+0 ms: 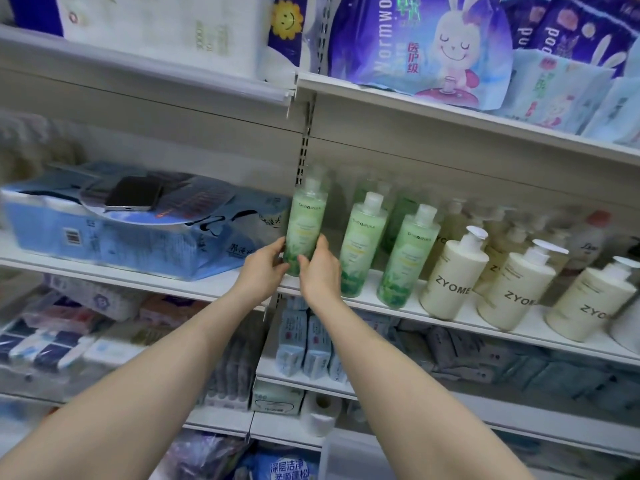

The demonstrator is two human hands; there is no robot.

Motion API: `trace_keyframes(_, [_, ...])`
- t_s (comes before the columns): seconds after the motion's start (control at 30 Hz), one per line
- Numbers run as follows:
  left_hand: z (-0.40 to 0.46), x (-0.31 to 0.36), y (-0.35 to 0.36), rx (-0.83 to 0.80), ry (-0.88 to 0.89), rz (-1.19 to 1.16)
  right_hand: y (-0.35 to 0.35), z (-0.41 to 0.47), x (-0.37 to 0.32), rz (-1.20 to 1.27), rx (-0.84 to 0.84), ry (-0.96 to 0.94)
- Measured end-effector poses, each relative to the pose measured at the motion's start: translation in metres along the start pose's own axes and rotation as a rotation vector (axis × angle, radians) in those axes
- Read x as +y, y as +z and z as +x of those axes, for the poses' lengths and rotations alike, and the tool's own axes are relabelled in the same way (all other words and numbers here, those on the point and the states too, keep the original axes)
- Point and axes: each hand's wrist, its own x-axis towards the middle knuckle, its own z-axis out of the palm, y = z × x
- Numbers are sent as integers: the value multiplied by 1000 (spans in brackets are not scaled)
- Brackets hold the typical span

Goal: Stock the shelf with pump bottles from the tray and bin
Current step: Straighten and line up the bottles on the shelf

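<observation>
The green bottle (304, 226) stands at the left end of its shelf (398, 308), close to the front edge. The left hand (265, 268) and right hand (320, 271) hold it low down, one on each side. Two more green bottles (362, 244) stand just beside it. Bottles farther back look blurry.

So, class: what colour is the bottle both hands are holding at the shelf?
Pale translucent green, darker leafy green at its base, on the bottle; only the head view shows it.
</observation>
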Motion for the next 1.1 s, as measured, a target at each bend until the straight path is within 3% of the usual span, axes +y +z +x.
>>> trace_keyframes(0.07, [-2, 2, 2, 20, 4, 3, -2, -4, 1, -28, -17, -23])
trace_keyframes(0.17, [-15, 8, 10, 220, 11, -40, -8, -19, 7, -26, -8, -140])
trace_keyframes(0.27, [-31, 20, 22, 347, 96, -114, -21, -36, 21, -13, 108, -296])
trace_keyframes(0.37, [-39, 33, 39, 228, 131, -147, -40, -44, 37, -10, 263, -364])
trace_keyframes(0.47, [-39, 43, 54, 98, 111, -155, -59, -44, 50, -18, 335, -273])
trace_keyframes(0.7, [-25, 50, 68, -53, 65, -103, -73, -33, 60, -115, 159, -16])
trace_keyframes(1.1, [-10, 47, 73, 10, 47, -58, -69, -12, 55, -75, 41, 87])
